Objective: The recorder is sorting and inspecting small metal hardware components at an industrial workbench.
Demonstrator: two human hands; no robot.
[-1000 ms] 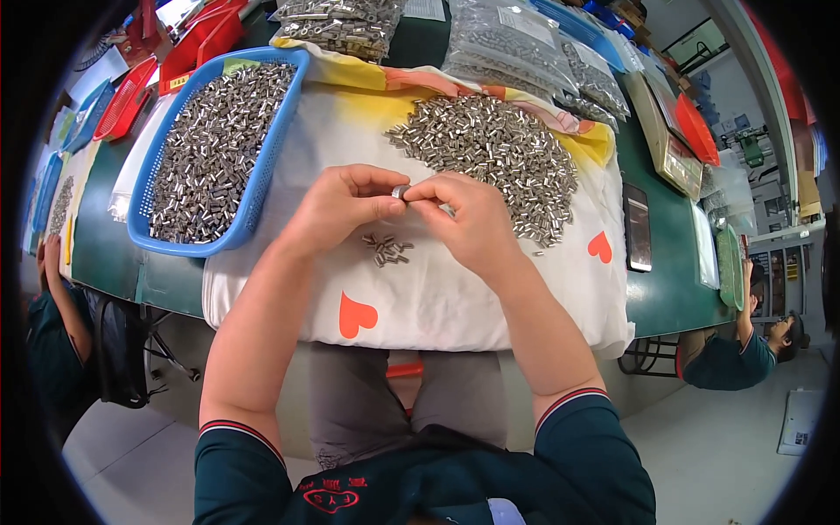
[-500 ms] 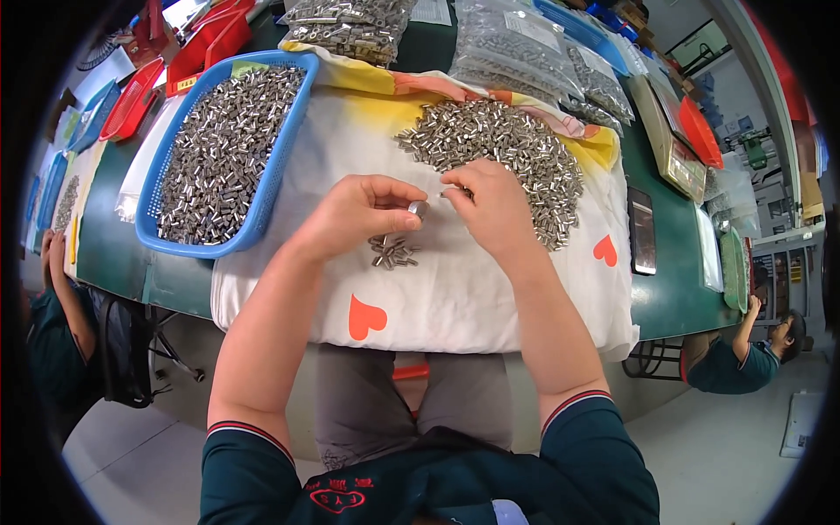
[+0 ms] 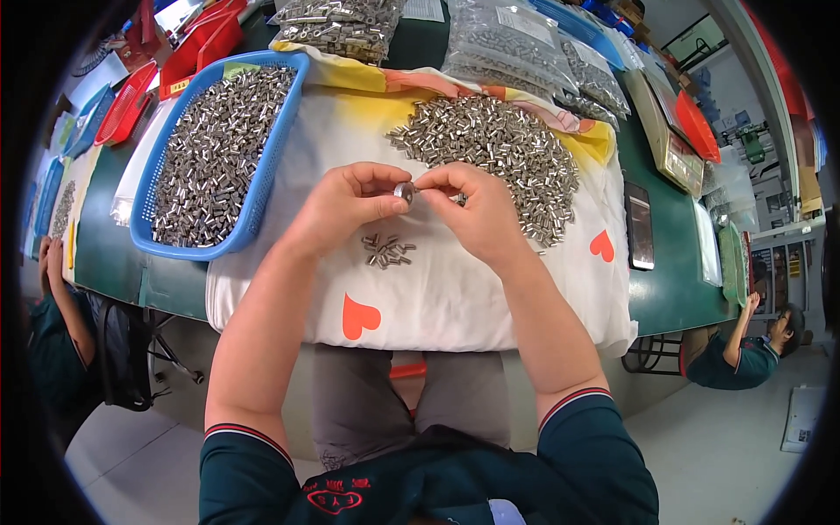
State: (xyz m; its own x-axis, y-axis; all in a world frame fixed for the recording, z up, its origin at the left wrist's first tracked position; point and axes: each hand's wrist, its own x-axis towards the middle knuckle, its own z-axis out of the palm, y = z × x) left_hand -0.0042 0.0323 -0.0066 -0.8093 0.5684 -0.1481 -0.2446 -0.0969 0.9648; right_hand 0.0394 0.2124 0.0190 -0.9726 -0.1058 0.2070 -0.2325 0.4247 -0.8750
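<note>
A short, thick metal ring (image 3: pixel 403 192) is pinched between the thumb and fingers of my left hand (image 3: pixel 341 208). My right hand (image 3: pixel 479 208) has its thumb and forefinger pressed together right at the ring's side, on a small metal pin mostly hidden by the fingertips. Another shiny pin (image 3: pixel 460 199) shows under its curled fingers. Below my hands, a small group of loose metal pins (image 3: pixel 387 251) lies on the white cloth (image 3: pixel 446 306). Beyond my right hand spreads a large heap of similar pins (image 3: pixel 534 162).
On the left stands a blue basket (image 3: pixel 276 149) full of metal pins. Bulging clear bags (image 3: pixel 503 48) of parts sit at the back. A phone (image 3: pixel 640 229) lies on the green table (image 3: pixel 674 297) at right. Co-workers sit at both sides; red trays (image 3: pixel 131 101) stand far left.
My right hand has moved left, bringing its fingertips from a gap away up to the ring. My left hand has shifted slightly up and left with the ring.
</note>
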